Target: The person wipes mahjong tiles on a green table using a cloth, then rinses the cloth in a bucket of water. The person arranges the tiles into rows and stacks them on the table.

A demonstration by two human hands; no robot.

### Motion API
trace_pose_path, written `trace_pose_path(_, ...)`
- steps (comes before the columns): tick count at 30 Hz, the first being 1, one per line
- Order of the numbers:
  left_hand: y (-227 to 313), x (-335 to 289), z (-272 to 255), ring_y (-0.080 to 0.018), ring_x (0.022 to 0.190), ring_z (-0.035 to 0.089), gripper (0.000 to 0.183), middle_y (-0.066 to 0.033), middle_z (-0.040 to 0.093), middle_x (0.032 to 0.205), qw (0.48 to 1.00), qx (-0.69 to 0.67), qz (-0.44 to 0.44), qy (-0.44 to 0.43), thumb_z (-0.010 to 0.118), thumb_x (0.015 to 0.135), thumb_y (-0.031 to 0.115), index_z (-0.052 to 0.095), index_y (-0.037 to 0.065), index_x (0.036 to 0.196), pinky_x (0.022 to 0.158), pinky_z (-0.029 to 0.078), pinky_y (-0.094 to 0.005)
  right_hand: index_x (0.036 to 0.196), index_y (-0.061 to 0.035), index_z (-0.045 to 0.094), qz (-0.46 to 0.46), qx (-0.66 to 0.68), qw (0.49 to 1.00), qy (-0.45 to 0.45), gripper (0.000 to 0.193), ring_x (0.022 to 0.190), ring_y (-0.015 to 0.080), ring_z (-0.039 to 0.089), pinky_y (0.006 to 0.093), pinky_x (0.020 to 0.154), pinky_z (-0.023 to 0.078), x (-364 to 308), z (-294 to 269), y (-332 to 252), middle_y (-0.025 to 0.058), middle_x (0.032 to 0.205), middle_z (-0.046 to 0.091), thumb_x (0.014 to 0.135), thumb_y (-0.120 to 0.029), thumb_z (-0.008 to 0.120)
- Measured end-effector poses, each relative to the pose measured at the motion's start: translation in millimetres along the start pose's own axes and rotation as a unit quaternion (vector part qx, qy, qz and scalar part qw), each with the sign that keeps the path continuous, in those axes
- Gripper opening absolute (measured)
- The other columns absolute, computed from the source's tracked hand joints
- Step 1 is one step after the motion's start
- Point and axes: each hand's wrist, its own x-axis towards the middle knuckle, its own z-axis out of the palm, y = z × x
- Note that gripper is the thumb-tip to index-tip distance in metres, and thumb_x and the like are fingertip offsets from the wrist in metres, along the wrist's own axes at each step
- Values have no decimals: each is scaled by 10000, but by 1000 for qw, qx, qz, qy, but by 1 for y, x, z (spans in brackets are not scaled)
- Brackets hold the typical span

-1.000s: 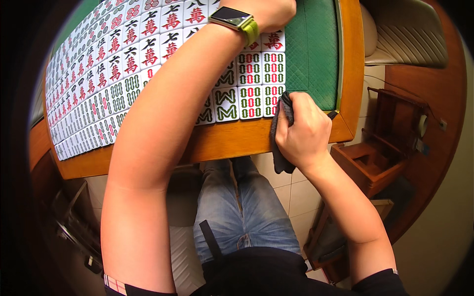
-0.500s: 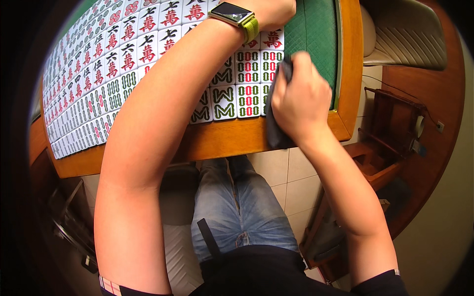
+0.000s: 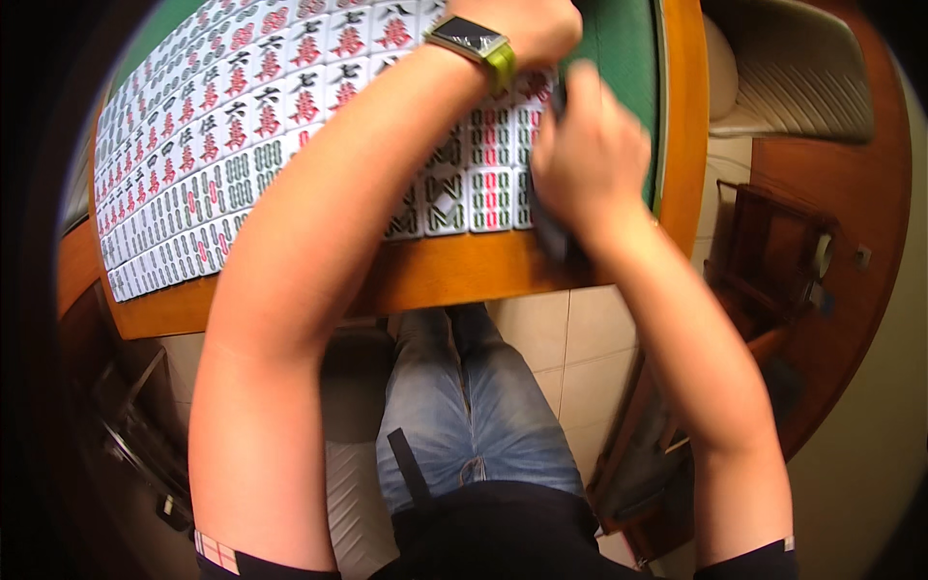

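The right hand (image 3: 596,147), clenched on a cloth (image 3: 551,238), apparently wipes the tiles (image 3: 491,198) at right, next requiring light pressure; left hand (image 3: 536,31) closure cannot be told.

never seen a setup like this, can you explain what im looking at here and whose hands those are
There's no machine: these are one person's own bare hands. A wide fisheye camera worn on the head looks down past them, which is why straight edges look bent. Picture left is the person's left.

On the table, with its green top and wooden edge, mahjong tiles lie face up in neat rows. The right hand, a little blurred, holds a dark cloth at the right end of the rows. The left hand, wearing a watch, is near the upper edge; its fingers can't be seen clearly.
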Motion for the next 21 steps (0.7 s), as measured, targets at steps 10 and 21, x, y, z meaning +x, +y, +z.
trace_pose_path(10,-4,7,16,-396,1532,253,833,-235,299,1644,997,-8,-37,63,480,860,291,257,-89,1567,1277,181,-458,861,-96,523,-50,-25,998,-24,47,660,246,662,382,545,541,-60,-20,-11,70,775,593,855,-104,569)
trace_pose_path(21,-27,-225,-41,-394,1217,534,448,-213,580,1293,988,-77,30,131,675,905,183,579,0,1302,1045,427,-496,1022,19,653,425,323,845,32,214,848,174,636,346,804,527,-221,-137,104,83,899,689,945,-172,712)
